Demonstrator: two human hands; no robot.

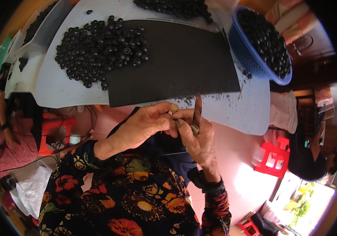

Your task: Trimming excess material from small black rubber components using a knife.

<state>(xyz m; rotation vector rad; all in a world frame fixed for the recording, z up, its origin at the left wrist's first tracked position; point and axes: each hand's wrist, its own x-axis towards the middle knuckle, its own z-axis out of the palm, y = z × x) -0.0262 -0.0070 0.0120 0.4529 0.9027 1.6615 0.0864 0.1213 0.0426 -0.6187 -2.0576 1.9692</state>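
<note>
My right hand (198,139) is closed around a small knife (198,109), its narrow pointed blade standing up past the fingers toward the table. My left hand (147,124) meets it just off the table's near edge, thumb and fingers pinched together. Whatever sits in that pinch is hidden by the fingertips. Beyond the hands a black mat (172,63) covers part of the pale table (50,86). On the table and over the mat's left edge lies a heap of small black round pieces (101,51), some showing a hole.
At the right stands a blue basket (251,63) full of similar black pieces. Another black pile (176,8) lies at the far edge. A white bin (46,27) is at far left. Dark shavings (215,100) dot the near edge. Red stools (272,157) and other people are around.
</note>
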